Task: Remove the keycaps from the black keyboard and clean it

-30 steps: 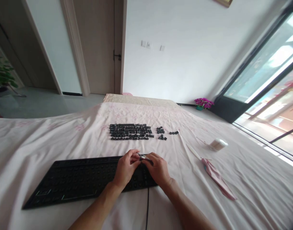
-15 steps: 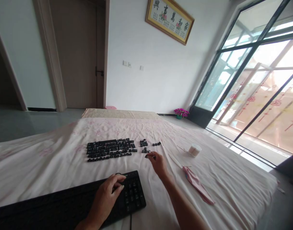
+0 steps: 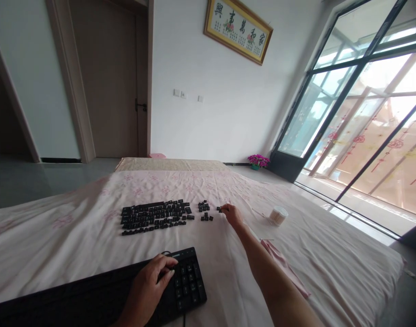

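A black keyboard (image 3: pixel 92 295) lies on the pink sheet at the near edge, with only its number-pad keys (image 3: pixel 189 281) in place. My left hand (image 3: pixel 153 281) rests on it beside the number pad, fingers loosely spread. Farther out, loose black keycaps (image 3: pixel 153 217) are laid out in rows, with two small clusters (image 3: pixel 204 206) to their right. My right hand (image 3: pixel 232 214) is stretched out past those clusters. Its fingertips pinch a small black keycap (image 3: pixel 220 209) down at the sheet. The hand hides whatever lies beneath it.
A round tub of cotton swabs (image 3: pixel 277 215) stands right of my right hand, with a thin stick (image 3: pixel 258 212) beside it. A pink cloth (image 3: pixel 286 272) lies under my right forearm. The bed's far edge (image 3: pixel 170 164), a door and large windows lie beyond.
Both hands were together over the keyboard a second ago. My right hand has since carried a small dark piece out to the far right keycaps. My left hand stayed on the keyboard.
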### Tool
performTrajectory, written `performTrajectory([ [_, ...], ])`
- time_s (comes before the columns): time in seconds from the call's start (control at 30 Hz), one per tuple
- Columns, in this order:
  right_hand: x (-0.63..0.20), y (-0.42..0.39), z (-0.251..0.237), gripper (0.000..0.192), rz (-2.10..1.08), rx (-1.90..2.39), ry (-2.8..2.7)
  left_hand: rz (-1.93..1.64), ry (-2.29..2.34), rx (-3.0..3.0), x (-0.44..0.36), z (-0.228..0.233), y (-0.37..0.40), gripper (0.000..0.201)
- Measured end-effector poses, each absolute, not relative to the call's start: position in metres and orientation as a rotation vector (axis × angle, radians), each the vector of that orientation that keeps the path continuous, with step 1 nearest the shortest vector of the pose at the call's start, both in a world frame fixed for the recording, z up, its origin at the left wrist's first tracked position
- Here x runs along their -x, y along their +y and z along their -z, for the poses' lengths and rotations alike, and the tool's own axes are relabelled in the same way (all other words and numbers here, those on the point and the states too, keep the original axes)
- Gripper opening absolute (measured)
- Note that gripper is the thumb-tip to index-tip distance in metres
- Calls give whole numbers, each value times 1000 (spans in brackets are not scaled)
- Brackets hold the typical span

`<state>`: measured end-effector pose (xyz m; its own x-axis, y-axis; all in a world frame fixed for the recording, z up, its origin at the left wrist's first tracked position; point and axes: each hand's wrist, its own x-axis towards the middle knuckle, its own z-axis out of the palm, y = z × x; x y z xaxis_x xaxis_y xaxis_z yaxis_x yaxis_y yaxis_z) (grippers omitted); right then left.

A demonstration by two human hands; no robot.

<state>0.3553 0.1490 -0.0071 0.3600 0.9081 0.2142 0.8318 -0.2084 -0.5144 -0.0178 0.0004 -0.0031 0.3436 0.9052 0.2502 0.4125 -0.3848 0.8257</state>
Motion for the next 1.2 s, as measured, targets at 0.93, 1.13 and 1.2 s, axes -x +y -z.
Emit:
performTrajectory([
  [0.93, -253, 72, -61, 61, -482, 1432, -1685, -968, 1162, -2014, 20, -9, -3, 18],
  [1.13, -192, 24, -76, 43, -907, 1254, -1721, -965, 1190, -1992, 21, -7, -3, 19],
  [1.2, -182, 16, -70, 38, -1032, 1193, -1700, -966, 1192, -1992, 21, -8, -3, 20],
])
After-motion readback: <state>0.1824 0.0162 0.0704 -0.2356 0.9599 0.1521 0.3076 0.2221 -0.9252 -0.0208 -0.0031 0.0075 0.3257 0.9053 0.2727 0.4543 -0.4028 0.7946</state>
